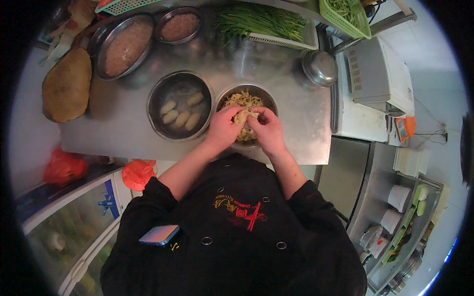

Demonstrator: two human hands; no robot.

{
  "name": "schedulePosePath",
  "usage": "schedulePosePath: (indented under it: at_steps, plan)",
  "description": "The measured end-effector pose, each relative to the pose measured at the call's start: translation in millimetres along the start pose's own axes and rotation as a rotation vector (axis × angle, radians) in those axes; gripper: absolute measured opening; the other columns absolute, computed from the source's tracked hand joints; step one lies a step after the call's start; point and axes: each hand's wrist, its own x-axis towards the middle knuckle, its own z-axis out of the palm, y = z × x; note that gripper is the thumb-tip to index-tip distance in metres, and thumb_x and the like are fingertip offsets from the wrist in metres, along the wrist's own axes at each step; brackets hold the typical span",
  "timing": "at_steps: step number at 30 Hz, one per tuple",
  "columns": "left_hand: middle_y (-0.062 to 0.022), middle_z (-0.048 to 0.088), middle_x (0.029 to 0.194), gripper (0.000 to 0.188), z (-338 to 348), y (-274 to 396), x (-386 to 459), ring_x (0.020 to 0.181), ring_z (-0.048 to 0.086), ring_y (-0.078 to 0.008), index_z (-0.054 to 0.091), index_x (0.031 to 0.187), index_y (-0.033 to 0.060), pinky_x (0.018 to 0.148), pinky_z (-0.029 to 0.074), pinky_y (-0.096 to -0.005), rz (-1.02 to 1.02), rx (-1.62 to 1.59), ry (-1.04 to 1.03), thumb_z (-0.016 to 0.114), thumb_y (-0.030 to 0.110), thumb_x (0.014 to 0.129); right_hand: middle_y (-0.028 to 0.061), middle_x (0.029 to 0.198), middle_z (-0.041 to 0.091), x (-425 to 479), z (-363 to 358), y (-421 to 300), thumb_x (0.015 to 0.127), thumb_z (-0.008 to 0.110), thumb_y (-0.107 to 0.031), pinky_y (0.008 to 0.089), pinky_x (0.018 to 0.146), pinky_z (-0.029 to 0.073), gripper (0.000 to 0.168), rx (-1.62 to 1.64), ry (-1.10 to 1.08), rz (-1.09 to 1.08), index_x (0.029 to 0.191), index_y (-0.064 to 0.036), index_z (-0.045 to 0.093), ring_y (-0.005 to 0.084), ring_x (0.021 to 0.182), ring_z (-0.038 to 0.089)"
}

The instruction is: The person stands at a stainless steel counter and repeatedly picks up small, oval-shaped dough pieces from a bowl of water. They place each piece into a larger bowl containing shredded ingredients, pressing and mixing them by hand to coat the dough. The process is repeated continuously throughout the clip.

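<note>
Over a round metal bowl (274,100), my left hand (226,124) and my right hand (267,125) meet, both holding a pale yellowish food piece (240,117) between their fingertips. Curled strips of the same pale colour (242,99) lie in the bowl beneath and beyond my hands; what these strips are, I cannot tell. Close by on the left stands a wider metal basin (151,118) of liquid. Several pale oblong pieces (182,120) lie in it, apart from my hands.
Two metal bowls of pinkish food (127,48) (180,27) stand at the back left, near a round wooden board (67,85). Green leafy stalks (266,22) fill a white basket (283,43) at the back. A small metal bowl (320,69) sits near the table's right edge.
</note>
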Motion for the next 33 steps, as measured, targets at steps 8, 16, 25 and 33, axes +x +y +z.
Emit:
schedulePosePath:
  at_steps: [8,16,25,33]
  plan:
    - [-0.0178,0.068,0.097,0.021,11,7,-5,0.089,0.066,-0.0352,0.066,0.105,0.0015,0.077,0.053,-0.0395,-0.057,0.039,0.104,0.066,0.011,0.087,0.0016,0.099,0.066,-2,1,6,0.092,0.064,-0.004,0.0233,0.077,0.050,0.020,0.187,0.005,-0.056,0.112,-0.001,0.063,0.0082,0.090,0.061]
    - [-0.0072,0.069,0.084,0.016,16,10,-9,0.071,0.065,-0.0158,0.065,0.106,0.0021,0.065,0.052,-0.0297,-0.415,-0.324,0.108,0.062,0.014,0.095,0.0055,0.107,0.065,-6,-13,5,0.090,0.057,0.005,0.0266,0.086,0.051,0.027,0.225,-0.033,-0.043,0.116,-0.001,0.060,0.0125,0.100,0.062]
    - [-0.0056,0.066,0.082,0.017,15,-2,-14,0.063,0.057,-0.0112,0.061,0.107,0.0017,0.054,0.045,-0.0260,-0.592,-0.703,0.061,0.062,0.012,0.094,0.0056,0.098,0.061,-2,-38,16,0.085,0.046,0.008,0.0287,0.075,0.049,0.034,0.889,-0.108,0.176,0.117,0.000,0.058,0.0168,0.083,0.057]
    - [-0.0088,0.067,0.081,0.018,0,-14,-6,0.071,0.063,-0.0147,0.067,0.094,-0.0006,0.065,0.051,-0.0321,-0.387,-0.021,-0.328,0.066,0.015,0.086,0.0056,0.091,0.067,-6,-32,-7,0.087,0.067,-0.015,0.0279,0.065,0.049,0.030,-0.192,-0.217,-0.208,0.114,-0.001,0.070,0.0084,0.076,0.060]
